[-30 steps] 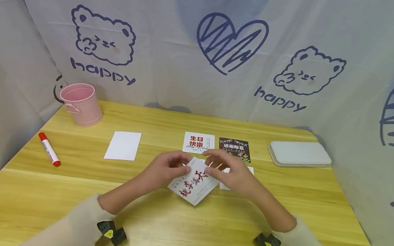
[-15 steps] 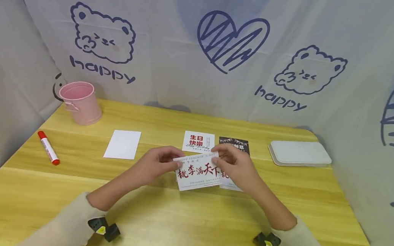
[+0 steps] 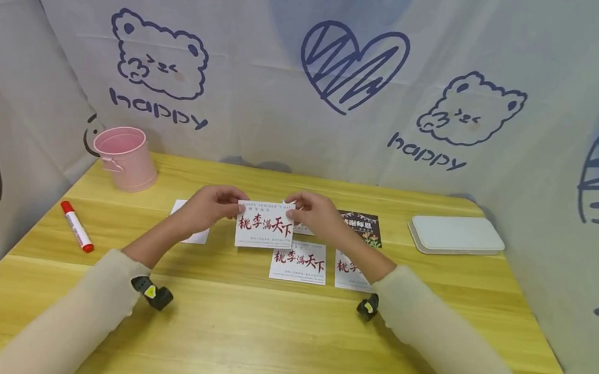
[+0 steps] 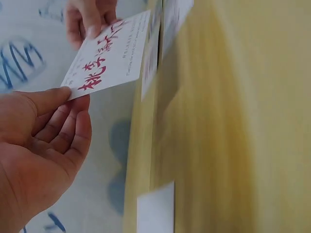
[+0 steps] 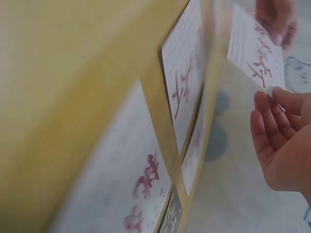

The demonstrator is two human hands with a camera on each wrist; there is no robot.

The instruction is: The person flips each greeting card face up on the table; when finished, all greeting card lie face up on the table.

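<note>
Since half a second ago the white card with red brush lettering (image 3: pixel 265 225) has moved up and back, uncovering an identical card (image 3: pixel 298 261) flat on the yellow wooden table (image 3: pixel 247 334). Left hand (image 3: pixel 208 207) pinches its left edge, right hand (image 3: pixel 314 213) its right edge; it's held in the air. Looks like a placing step: next it needs a free spot, lowered flat and square.

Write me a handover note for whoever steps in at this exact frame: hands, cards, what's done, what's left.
Left hand pinches the left top corner of the held card; right hand pinches its right top corner, above the table.
Two matching red-lettered cards lie flat in front of it; the dark card lies behind.
Blank white card, red marker, pink bucket to the left; white tray to the right.
Done: two cards laid down.
Left: probably setting the held card down.
</note>
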